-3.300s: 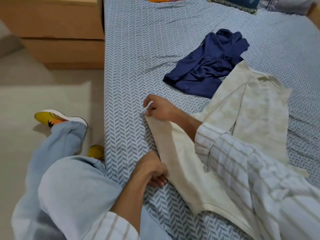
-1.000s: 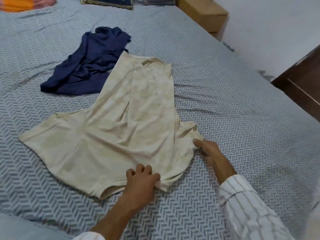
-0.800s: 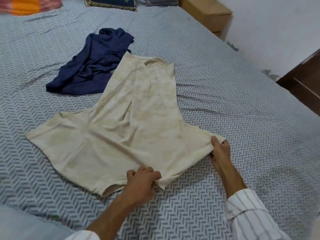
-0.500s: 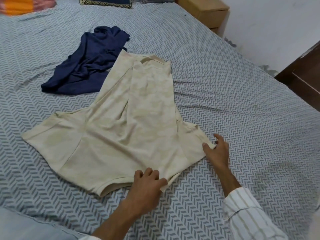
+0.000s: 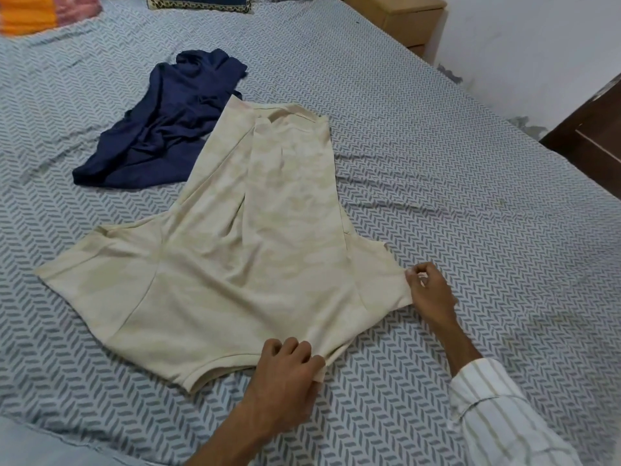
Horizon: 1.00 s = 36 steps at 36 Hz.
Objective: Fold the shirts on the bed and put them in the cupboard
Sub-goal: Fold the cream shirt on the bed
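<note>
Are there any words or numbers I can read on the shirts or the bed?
None. The cream shirt has only a faint blotchy pattern, no letters.
The blue shirt is plain.
The bed sheet has zigzag marks only.
The dark cushion shows gold trim, no readable text.

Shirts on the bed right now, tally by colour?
Cream shirt: 1, spread flat, both hands at its near edge
Navy shirt: 1, crumpled, unfolded
Total: 2
</note>
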Motion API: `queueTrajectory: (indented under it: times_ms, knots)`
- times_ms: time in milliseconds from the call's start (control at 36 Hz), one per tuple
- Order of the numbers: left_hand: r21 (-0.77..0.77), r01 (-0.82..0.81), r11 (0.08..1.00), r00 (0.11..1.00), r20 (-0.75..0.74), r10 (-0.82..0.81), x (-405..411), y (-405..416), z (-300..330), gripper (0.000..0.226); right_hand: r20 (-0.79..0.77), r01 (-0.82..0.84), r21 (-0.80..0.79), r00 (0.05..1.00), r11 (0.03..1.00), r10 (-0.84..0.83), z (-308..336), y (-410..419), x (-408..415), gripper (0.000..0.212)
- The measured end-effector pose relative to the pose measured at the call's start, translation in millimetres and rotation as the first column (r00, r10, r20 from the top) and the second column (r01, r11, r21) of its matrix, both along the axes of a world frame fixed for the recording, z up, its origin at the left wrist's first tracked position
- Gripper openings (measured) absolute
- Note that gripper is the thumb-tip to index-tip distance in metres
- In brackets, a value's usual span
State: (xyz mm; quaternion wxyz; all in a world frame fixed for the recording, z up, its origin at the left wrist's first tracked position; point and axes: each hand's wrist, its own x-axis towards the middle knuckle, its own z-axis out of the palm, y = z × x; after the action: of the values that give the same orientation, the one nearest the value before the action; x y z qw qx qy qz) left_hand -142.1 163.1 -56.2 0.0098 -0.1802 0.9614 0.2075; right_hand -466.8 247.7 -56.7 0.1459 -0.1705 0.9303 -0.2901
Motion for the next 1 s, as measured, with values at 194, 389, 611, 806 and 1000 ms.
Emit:
queueTrajectory:
  times_ms: [194, 389, 611, 806, 1000]
  knots:
    - [0.231, -0.086, 0.969, 0.978, 0.205, 0.038, -20, -18, 16, 0.046, -0.164, -0.043, 0.443, 0.978, 0.896, 0.128, 14, -21, -5, 0.020]
    - [0.416, -0.238, 0.877, 0.919, 0.390, 0.065, -44, -39, 22, 0.034, -0.305, -0.388, 0.334, 0.818, 0.859, 0.488, 14, -86, -2, 0.019]
    - [0.570, -0.301, 0.765, 0.879, 0.476, -0.009, -56, -59, 29, 0.032, -0.189, -0.452, 0.166, 0.858, 0.876, 0.478, 7, -140, 1, 0.021]
    - [0.626, -0.329, 0.707, 0.887, 0.463, 0.003, -82, -115, 31, 0.020, -0.332, -0.539, 0.081, 0.779, 0.839, 0.532, -28, -141, -17, 0.016]
    - [0.380, -0.375, 0.845, 0.927, 0.162, 0.338, -171, -210, 24, 0.013, -0.444, -0.484, -0.066, 0.797, 0.872, 0.409, -50, -141, -23, 0.014]
